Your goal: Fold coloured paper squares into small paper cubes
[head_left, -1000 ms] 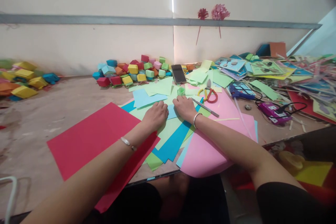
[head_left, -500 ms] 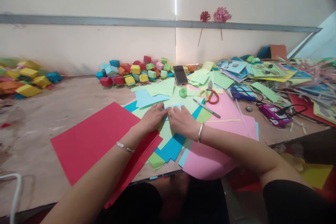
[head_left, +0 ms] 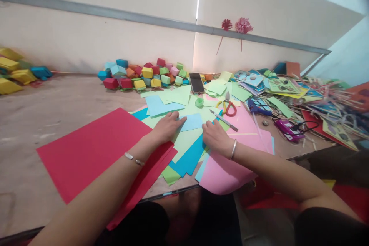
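Observation:
A small light blue paper (head_left: 192, 122), which looks folded, lies on green sheets (head_left: 186, 142) between my hands. My left hand (head_left: 167, 127) rests at its left end, index finger stretched out onto the paper and the other fingers partly bent. At the right end, my right hand (head_left: 215, 137) is closed with curled fingers pressed down; what they hold, if anything, is hidden. Darker blue paper (head_left: 187, 161) lies under and beside the right hand. A large red sheet (head_left: 98, 146) spreads beneath my left forearm, and pink paper (head_left: 227, 173) lies below my right wrist.
Beyond the hands are a craft knife (head_left: 223, 119), scissors (head_left: 227, 107), a green paper roll (head_left: 199, 102) and a phone (head_left: 196, 83). Coloured paper boxes (head_left: 147, 73) pile up by the wall. A blue glue gun (head_left: 259, 107) and purple power block (head_left: 289, 130) lie right.
My right hand has slid right, away from my left hand, uncovering the light blue paper between them. My left index finger stays on its left end. The view has tilted and shifted slightly.

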A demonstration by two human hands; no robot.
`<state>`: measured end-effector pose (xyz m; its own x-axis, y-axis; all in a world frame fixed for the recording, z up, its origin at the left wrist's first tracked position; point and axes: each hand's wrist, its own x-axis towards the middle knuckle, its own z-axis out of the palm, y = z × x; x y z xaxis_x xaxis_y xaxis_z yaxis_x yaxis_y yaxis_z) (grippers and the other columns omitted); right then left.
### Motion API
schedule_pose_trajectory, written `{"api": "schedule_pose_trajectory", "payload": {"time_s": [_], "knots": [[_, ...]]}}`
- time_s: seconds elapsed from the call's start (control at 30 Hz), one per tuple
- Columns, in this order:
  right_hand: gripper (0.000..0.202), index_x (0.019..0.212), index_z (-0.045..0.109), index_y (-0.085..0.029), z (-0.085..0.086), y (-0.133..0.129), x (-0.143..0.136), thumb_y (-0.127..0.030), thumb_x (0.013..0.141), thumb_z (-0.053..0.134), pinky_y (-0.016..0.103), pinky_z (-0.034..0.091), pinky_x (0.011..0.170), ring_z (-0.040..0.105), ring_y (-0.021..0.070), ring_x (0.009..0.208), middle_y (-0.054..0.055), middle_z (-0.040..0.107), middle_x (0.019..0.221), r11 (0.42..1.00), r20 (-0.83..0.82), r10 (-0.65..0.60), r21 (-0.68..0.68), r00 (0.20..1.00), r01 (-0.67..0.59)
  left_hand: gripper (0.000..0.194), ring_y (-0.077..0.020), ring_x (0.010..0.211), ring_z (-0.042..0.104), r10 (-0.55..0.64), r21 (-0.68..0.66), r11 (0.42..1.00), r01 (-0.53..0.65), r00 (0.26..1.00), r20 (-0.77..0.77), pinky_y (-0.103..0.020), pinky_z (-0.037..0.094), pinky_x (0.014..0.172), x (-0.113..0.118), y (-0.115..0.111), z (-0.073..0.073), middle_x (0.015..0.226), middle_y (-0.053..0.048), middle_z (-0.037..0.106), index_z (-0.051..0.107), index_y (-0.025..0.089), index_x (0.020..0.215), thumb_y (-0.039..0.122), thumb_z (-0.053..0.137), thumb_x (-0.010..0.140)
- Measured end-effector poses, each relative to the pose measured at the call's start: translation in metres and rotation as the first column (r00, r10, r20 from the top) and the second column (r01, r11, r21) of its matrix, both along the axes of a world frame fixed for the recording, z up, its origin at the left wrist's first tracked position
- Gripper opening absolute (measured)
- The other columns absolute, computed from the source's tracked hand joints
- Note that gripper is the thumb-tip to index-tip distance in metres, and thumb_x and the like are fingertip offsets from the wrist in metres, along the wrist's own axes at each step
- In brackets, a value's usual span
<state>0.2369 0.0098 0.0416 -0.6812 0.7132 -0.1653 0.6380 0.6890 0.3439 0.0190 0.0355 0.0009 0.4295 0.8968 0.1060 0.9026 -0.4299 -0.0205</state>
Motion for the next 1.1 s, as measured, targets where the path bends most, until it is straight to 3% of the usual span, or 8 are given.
{"api": "schedule_pose_trajectory", "payload": {"time_s": [0.2,0.37,0.5,0.6,0.73,0.87,0.93,1.1], "knots": [[0.029,0.083,0.074,-0.009,0.016,-0.004,-0.013,-0.002,0.086,0.046,0.039,0.033,0.07,0.056,0.0294,0.089,0.021,0.066,0.088,0.986,0.05,-0.166,0.026,0.985,0.165,0.056,-0.0271,0.102,0.057,0.023,0.0,1.0,-0.023,1.0,-0.008,-0.038,0.047,0.09,0.003,0.0,0.001,0.12,-0.014,0.058,0.054,0.024,0.14,0.007,0.04,0.089],[0.029,0.098,0.071,-0.011,0.033,0.027,-0.028,-0.005,0.092,0.044,0.036,0.039,0.075,0.056,0.0283,0.103,0.018,0.064,0.102,0.996,-0.138,-0.047,0.067,0.989,0.057,0.053,-0.0287,0.104,0.057,0.034,0.005,0.999,-0.034,0.998,0.044,-0.04,0.049,0.087,0.003,0.0,-0.002,0.119,-0.016,0.059,0.052,0.02,0.141,0.01,0.039,0.091],[0.031,0.122,0.064,-0.013,0.017,0.065,-0.027,-0.025,0.095,0.056,0.032,0.043,0.082,0.055,0.0254,0.11,0.016,0.061,0.119,0.997,-0.275,-0.052,-0.068,0.96,0.035,0.056,-0.0282,0.106,0.058,0.038,0.054,0.998,-0.044,0.994,0.107,-0.038,0.05,0.087,-0.001,-0.002,-0.008,0.121,-0.016,0.06,0.046,0.016,0.146,0.01,0.039,0.091],[0.03,0.123,0.066,-0.015,-0.003,0.083,-0.021,-0.021,0.095,0.056,0.03,0.043,0.084,0.058,0.0235,0.107,0.013,0.064,0.112,0.982,-0.356,-0.158,-0.15,0.921,0.111,0.051,-0.0277,0.106,0.058,0.036,0.128,0.99,-0.06,0.983,0.182,-0.038,0.05,0.087,-0.004,-0.001,-0.011,0.121,-0.015,0.062,0.051,0.017,0.142,0.012,0.038,0.093],[0.026,0.116,0.07,-0.016,-0.016,0.088,-0.015,-0.021,0.095,0.056,0.028,0.043,0.084,0.059,0.0218,0.106,0.011,0.065,0.109,0.978,-0.482,-0.177,-0.185,0.858,0.097,0.051,-0.0277,0.106,0.059,0.119,0.162,0.973,-0.167,0.956,0.27,-0.037,0.051,0.086,-0.012,0.003,-0.01,0.119,-0.015,0.064,0.058,0.016,0.135,0.006,0.037,0.089],[0.045,0.127,0.064,-0.014,-0.017,0.088,-0.013,-0.036,0.089,0.069,0.032,0.043,0.087,0.057,0.0247,0.111,0.014,0.063,0.118,0.983,-0.533,-0.139,-0.174,0.834,0.053,0.062,-0.029,0.106,0.059,0.205,0.158,0.951,-0.264,0.927,0.315,-0.038,0.051,0.085,-0.022,0.006,-0.008,0.118,-0.014,0.065,0.058,0.015,0.135,-0.002,0.036,0.079],[0.043,0.127,0.064,-0.014,-0.018,0.089,-0.012,-0.031,0.087,0.071,0.031,0.044,0.085,0.057,0.0237,0.107,0.013,0.064,0.112,0.984,-0.55,-0.141,-0.169,0.823,0.056,0.062,-0.0293,0.105,0.06,0.229,0.174,0.937,-0.304,0.907,0.353,-0.039,0.05,0.087,-0.026,0.008,-0.008,0.118,-0.014,0.066,0.057,0.015,0.136,-0.001,0.036,0.08],[0.027,0.108,0.073,-0.017,-0.021,0.091,-0.009,-0.008,0.089,0.055,0.029,0.042,0.079,0.059,0.0199,0.096,0.008,0.067,0.098,0.987,-0.635,-0.142,-0.153,0.759,0.057,0.047,-0.0283,0.099,0.061,0.229,0.207,0.911,-0.357,0.855,0.466,-0.041,0.05,0.085,-0.029,0.009,-0.01,0.108,-0.013,0.069,0.058,0.015,0.132,0.013,0.034,0.091]]}}
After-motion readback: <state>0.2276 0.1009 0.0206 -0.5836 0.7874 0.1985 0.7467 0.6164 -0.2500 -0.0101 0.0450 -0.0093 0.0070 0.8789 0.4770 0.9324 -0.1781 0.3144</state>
